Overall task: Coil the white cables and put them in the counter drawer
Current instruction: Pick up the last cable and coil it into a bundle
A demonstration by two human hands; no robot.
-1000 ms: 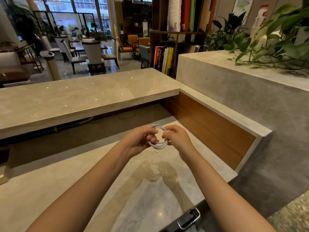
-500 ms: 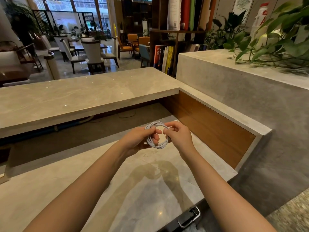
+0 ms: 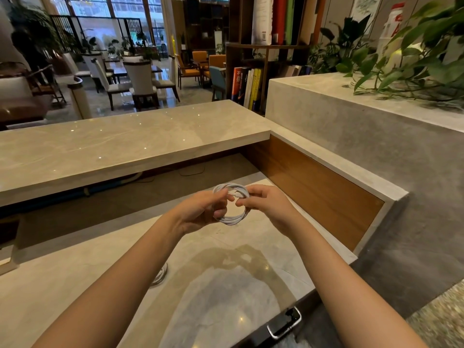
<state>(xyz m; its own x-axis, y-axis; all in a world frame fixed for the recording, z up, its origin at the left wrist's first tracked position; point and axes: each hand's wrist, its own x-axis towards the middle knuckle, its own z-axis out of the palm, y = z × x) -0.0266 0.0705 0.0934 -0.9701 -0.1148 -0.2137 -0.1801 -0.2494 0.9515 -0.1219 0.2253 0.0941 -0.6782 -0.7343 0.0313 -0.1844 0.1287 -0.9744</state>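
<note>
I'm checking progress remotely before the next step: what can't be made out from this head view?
- Second white cable: mostly hidden behind the left forearm; whether it is coiled is unclear.
- Drawer: only its handle shows at the counter's near edge; the inside is out of sight.
- Held coil: its loose end is covered by the left hand and right hand.

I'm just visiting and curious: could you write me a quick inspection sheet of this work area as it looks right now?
Surface: glossy beige marble lower counter, bare where visible.
Job's things: coiled white cable held above the counter; metal-handled drawer front at the near edge.
Clutter: a second white cable peeks out beside the left forearm.
Grippers: left hand and right hand both pinch the coil.
Cables: dark cords under the upper counter.
Surroundings: bookshelf, leafy green plants, dining chairs.
</note>
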